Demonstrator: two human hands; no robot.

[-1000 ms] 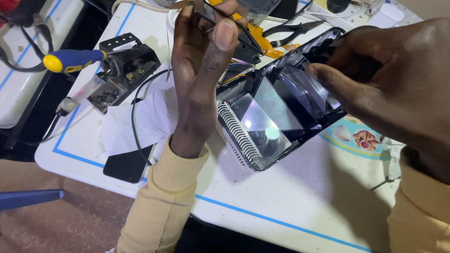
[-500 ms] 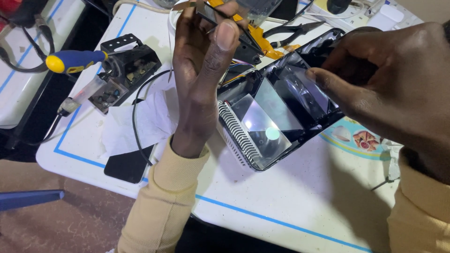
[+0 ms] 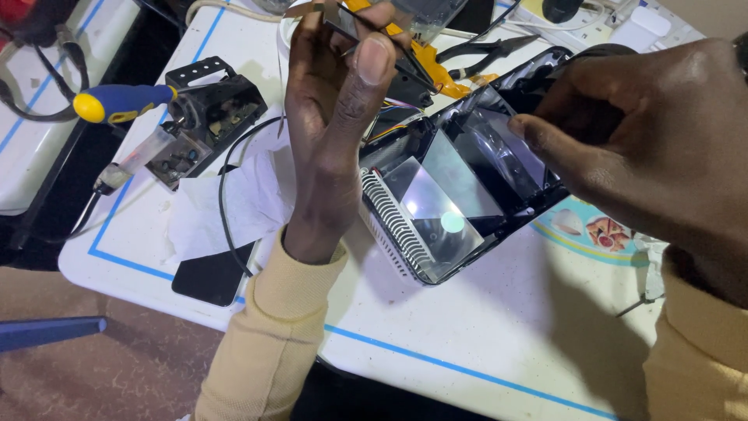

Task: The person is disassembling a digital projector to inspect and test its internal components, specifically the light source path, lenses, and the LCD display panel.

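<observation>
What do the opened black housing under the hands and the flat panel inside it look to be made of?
The black housing looks like moulded plastic, semi-gloss: thin walls and a white ribbed vent grille. The flat panel looks like glass or mirror: it reflects light sharply, with a bright spot. Which of the two stays open.

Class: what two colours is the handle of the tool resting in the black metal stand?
Blue screwdriver-style handle with yellow end; head view.

round picture sticker [image 3: 596, 230] (colourful), table's right

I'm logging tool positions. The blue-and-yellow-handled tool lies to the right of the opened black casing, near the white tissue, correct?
Not quite. The head view shows the blue-and-yellow-handled tool to the left of the opened black casing, beyond the left hand. It is near the white tissue, as you said.
</observation>
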